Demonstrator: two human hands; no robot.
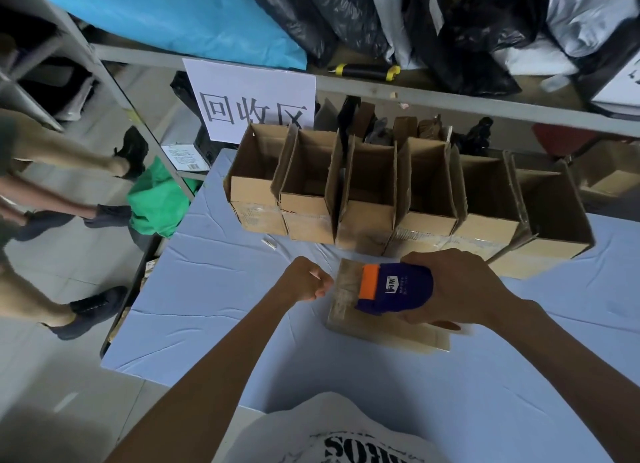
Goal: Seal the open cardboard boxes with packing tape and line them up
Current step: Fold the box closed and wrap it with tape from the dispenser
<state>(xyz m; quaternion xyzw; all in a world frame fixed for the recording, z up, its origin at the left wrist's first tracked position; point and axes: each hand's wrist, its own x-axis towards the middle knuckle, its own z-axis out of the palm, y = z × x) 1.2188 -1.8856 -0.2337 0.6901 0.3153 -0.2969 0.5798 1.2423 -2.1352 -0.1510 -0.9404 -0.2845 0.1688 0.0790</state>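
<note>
Since the small cardboard box [384, 327] lies flat on the blue tabletop [214, 289] just in front of the person, closed side up, it looks light and fairly stiff, likely to skid on the smooth cover unless something steadies it. The right hand [460, 289] has its fingers wrapped round a blue tape dispenser [398, 288] with an orange blade guard, pressed on the box's left end where a strip of clear tape already shines. The left hand [304, 284] hovers just beside that end, fingers curled into a loose fist; whether it pinches a tape end cannot be told. A sound hold would be a flat palm on the bare cardboard nearer the body, or a grip on the side walls, since thin corrugated board dents under hard pressure. Behind it, near but apart, a row of open boxes [398, 192] stands along the far edge of the tabletop, flaps upright and touching their neighbours; those flaps are floppy and could snag a passing sleeve. A scrap [268, 244] lies between the row and the hands. Farther back are a paper sign [252, 99], a yellow-and-black utility knife [367, 71] on a shelf, and black bags [478, 30]. Another person's legs [69, 172] stand to the left, well apart.
</note>
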